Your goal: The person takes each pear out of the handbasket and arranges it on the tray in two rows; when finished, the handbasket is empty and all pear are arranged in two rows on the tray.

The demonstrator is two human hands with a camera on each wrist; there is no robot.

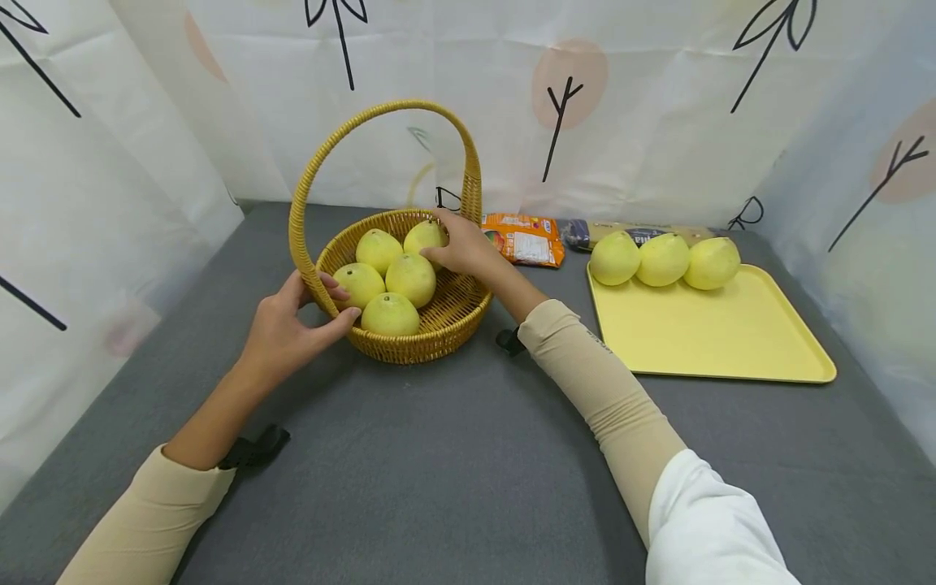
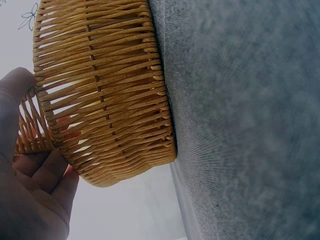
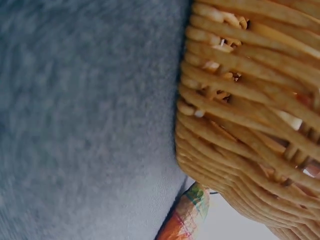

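A woven wicker basket [image 1: 409, 351] with a tall arched handle stands on the grey table, holding several pale yellow-green pomelos [image 1: 410, 280]. My left hand [image 1: 281, 329] grips its left rim beside the foot of the handle, the thumb in front and the fingers reaching behind. In the left wrist view, that hand [image 2: 42, 185] is at the rim of the basket wall [image 2: 105, 95]. My right hand [image 1: 468, 246] reaches inside over the right rim and holds the back-right pomelo [image 1: 424, 236]; part of that fruit is hidden by the fingers. Only the basket's wall [image 3: 250, 100] fills the right wrist view.
To the right lies a yellow tray [image 1: 724, 333], with three pomelos [image 1: 661, 260] in a row along its back edge. Behind are an orange snack packet [image 1: 522, 240] and a long pasta packet [image 1: 585, 233]. A patterned white curtain [image 1: 643, 122] encloses the table [image 1: 439, 471].
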